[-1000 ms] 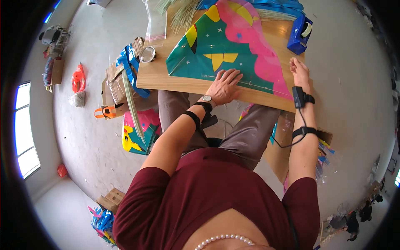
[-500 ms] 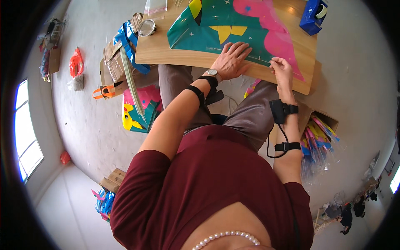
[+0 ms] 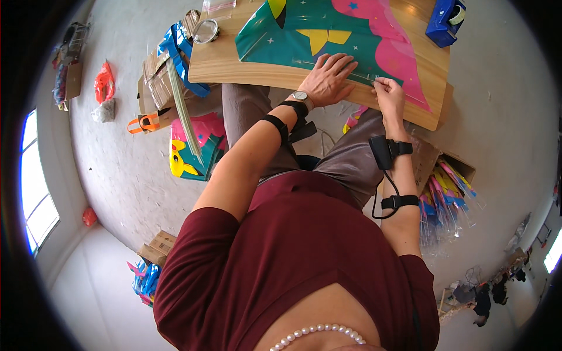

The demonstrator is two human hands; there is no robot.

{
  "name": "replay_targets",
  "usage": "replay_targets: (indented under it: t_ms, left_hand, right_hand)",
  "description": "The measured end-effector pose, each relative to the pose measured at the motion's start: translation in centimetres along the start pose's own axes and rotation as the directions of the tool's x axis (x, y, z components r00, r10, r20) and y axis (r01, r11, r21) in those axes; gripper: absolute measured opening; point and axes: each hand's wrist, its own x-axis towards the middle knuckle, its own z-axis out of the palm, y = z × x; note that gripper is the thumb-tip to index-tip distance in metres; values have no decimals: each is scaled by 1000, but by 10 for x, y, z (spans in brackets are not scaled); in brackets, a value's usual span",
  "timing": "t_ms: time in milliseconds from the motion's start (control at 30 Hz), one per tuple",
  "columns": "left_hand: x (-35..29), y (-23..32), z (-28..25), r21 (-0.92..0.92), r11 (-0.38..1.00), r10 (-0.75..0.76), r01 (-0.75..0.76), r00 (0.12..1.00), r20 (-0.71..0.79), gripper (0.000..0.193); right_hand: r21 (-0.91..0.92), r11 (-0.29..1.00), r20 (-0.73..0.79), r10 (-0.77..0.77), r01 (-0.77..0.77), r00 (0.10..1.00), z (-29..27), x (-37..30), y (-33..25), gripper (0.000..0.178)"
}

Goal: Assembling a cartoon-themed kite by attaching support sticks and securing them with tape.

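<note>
A thin printed sheet (image 3: 281, 41), green with pink scalloped areas and yellow shapes, lies spread on the wooden table. My left hand (image 3: 326, 81) rests flat on its near edge, fingers stretched out and pointing away to the right. A thin pale line, perhaps a slim rod, runs along this edge between my hands. Over the same edge, further right, my right hand (image 3: 389, 96) is closed in a pinch, thumb against forefinger. What sits between those fingertips is too small to tell.
A blue tape dispenser (image 3: 445, 23) stands at the table's (image 3: 246, 72) far right. A round clear-topped container (image 3: 205, 31) is near its left edge. Long pale sticks (image 3: 184, 111) lean at the left. Bundled colourful packages (image 3: 445, 190) fill a carton on the right.
My right hand has slid slightly left along the sheet's near edge, still pinched. My left hand stays flat in nearly the same place.
</note>
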Motion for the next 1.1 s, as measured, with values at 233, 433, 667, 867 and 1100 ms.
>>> replay_targets:
  t_ms: [233,433,667,867,1100]
  left_hand:
    - [0,0,0,2,1000,-2,2,1000,1,61]
    - [-1,1,-2,9,1000,-3,3,1000,8,61]
    - [2,2,3,-49,996,75,-76,997,-14,54]
    - [4,13,8,-84,990,119,-115,992,45,57]
    - [8,21,10,-38,989,145,-143,989,44,52]
  right_hand:
    - [-39,999,-7,4,-5,1000,0,5,1,21]
    - [-80,997,-4,8,-9,1000,-1,6,-3,22]
    - [-215,976,-12,4,-7,1000,-2,15,-2,28]
    - [-210,978,13,13,-10,1000,4,15,-6,31]
    - [-297,955,-16,-12,7,1000,0,18,-3,32]
